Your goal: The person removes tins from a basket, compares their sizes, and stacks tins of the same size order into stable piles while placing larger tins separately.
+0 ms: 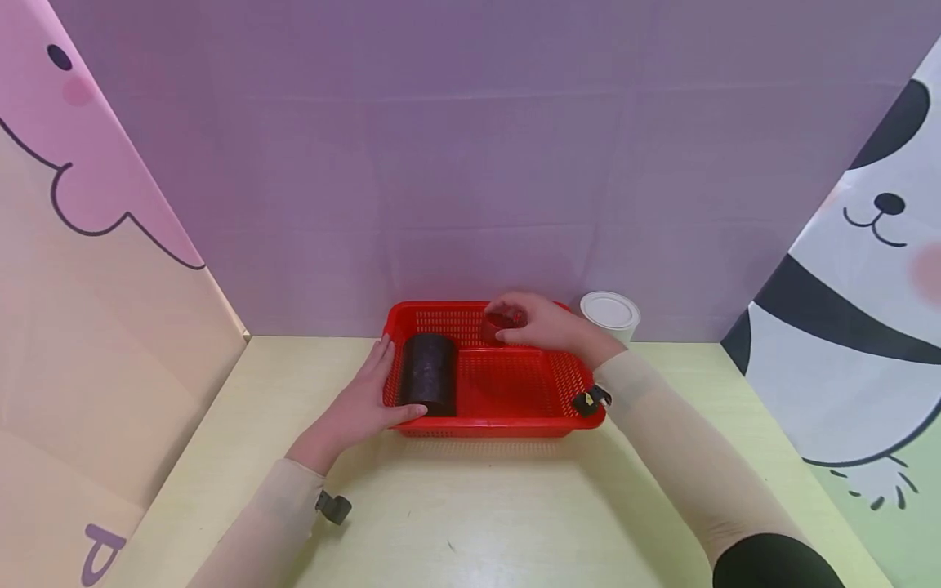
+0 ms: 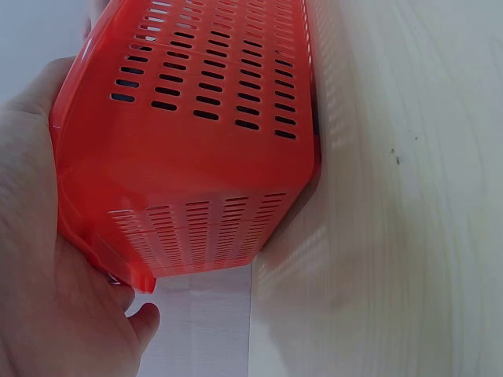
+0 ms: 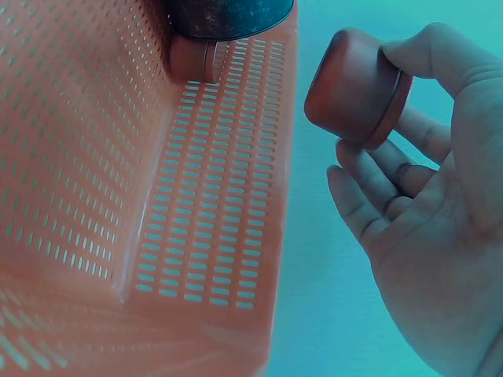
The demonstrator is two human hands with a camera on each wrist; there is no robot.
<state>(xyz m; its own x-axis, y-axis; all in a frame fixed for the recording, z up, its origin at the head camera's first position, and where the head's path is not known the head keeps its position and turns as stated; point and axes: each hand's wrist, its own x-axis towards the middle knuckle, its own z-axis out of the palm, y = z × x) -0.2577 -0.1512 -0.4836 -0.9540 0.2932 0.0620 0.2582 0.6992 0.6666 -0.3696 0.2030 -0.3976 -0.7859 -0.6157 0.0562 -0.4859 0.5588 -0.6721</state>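
Note:
A red perforated plastic basket (image 1: 507, 423) stands on the table, and a black cylinder (image 1: 429, 371) lies along its left side. My left hand (image 1: 362, 400) grips the basket's left end, thumb over the front rim and fingers along the side. In the left wrist view, fingertips curl past the red rim. My right hand (image 1: 547, 325) is over the back of the basket and pinches a small red cup (image 3: 357, 90) between thumb and fingers. The right wrist view shows the cup tilted and apart from the rim. Another small reddish round piece (image 3: 194, 59) sits in the basket corner beside the cylinder.
A white round tub with a lid (image 1: 610, 312) stands behind the basket's right end, partly hidden by my right forearm. A purple backdrop (image 1: 470, 163) rises close behind the basket. The pale wooden table (image 1: 456, 506) extends in front.

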